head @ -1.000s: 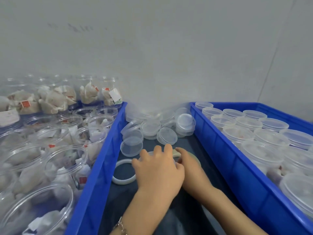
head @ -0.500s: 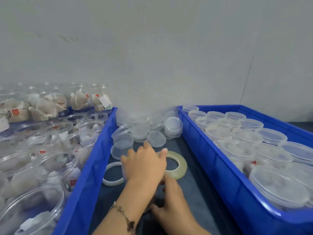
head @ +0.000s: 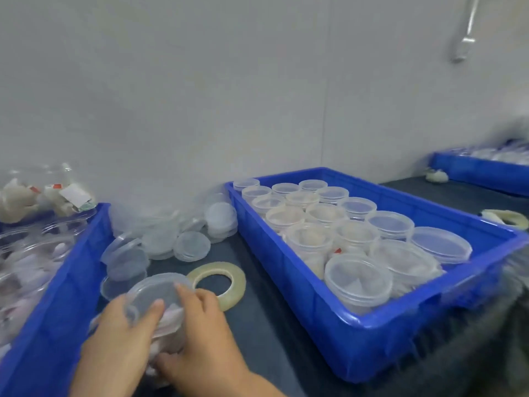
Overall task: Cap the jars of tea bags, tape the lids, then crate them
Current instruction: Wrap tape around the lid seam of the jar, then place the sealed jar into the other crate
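Observation:
Both hands hold one clear capped jar of tea bags [head: 156, 296] tilted above the dark table, between the two crates. My left hand [head: 117, 336] grips its left side with the thumb on the lid rim. My right hand [head: 206, 330] grips its right side and underside. A roll of clear tape [head: 219, 283] lies flat just right of the jar. The blue crate on the right [head: 372, 333] holds several capped jars [head: 357, 277]. The blue crate on the left [head: 54, 305] holds several open jars of tea bags [head: 34, 253].
A heap of loose clear lids [head: 174, 236] lies against the wall between the crates. A second tape roll [head: 506, 217] lies right of the right crate. Another blue crate [head: 483, 173] stands at the far right. A white wall rises close behind.
The view has swung right. The hands left the tape roll on the table and now hold a capped jar lifted in front of it.

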The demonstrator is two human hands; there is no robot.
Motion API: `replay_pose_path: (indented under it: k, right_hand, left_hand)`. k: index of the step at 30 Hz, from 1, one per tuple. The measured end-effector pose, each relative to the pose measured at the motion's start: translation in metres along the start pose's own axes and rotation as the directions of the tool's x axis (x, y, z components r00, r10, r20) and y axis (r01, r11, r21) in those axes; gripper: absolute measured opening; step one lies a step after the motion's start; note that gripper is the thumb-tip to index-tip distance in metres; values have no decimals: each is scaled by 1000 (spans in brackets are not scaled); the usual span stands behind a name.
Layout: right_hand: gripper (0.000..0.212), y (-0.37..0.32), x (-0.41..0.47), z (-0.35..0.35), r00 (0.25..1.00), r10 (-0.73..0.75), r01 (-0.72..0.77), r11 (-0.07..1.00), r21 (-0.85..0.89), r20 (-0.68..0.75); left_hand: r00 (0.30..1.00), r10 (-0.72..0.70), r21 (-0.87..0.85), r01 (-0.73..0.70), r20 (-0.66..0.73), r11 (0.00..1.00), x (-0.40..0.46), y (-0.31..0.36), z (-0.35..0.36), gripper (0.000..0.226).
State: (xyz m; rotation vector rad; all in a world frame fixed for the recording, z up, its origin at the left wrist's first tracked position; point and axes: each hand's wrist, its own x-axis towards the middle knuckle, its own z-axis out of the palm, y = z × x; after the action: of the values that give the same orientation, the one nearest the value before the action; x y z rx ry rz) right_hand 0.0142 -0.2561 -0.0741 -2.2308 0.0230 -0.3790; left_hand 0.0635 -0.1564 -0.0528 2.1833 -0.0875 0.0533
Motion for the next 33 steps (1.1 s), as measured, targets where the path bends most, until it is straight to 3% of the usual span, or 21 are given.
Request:
replay_pose_path:
  k: [7, 12, 16, 20, 22, 24, 26, 30, 33]
  right_hand:
    - [63, -18, -8, -62, 951, -82, 75, 997, -35, -298]
    - [58, -32, 35, -145, 908, -68, 32, 995, -95, -412]
    - [59, -31, 95, -217, 869, -112, 14, 979, -202, -482]
    - [61, -10, 162, -267, 810, -193, 40, 961, -275, -553]
    - [60, 11, 196, -281, 778, -237, 58, 949, -309, -582]
    - [58, 37, 232, -292, 755, -222, 45, 957, -288, -617]
    - [59, 67, 268, -298, 739, -154, 1, 974, -227, -656]
    - [61, 135, 326, -284, 771, -18, -136, 972, -193, -637]
    - [61, 180, 348, -259, 786, 63, -201, 967, -157, -615]
  left_hand:
    - [986, 168, -14, -168, -16, 986, -17, 83, 19, 26]
    - [957, 287, -212, -269, 54, 939, 3, 166, 20, 17]
    - [872, 483, -258, -451, 78, 854, 55, 223, 28, 33]
    - [777, 625, -69, -622, 71, 780, 121, 260, 57, 42]
    - [757, 644, -103, -636, 111, 765, 160, 274, 75, 46]
    - [723, 656, -193, -627, 217, 755, 195, 281, 96, 70]
    - [679, 657, -138, -654, 326, 744, 231, 283, 120, 80]
    - [660, 566, 85, -684, 493, 724, 297, 272, 174, 79]
    - [668, 463, 134, -641, 582, 756, 321, 253, 213, 61]
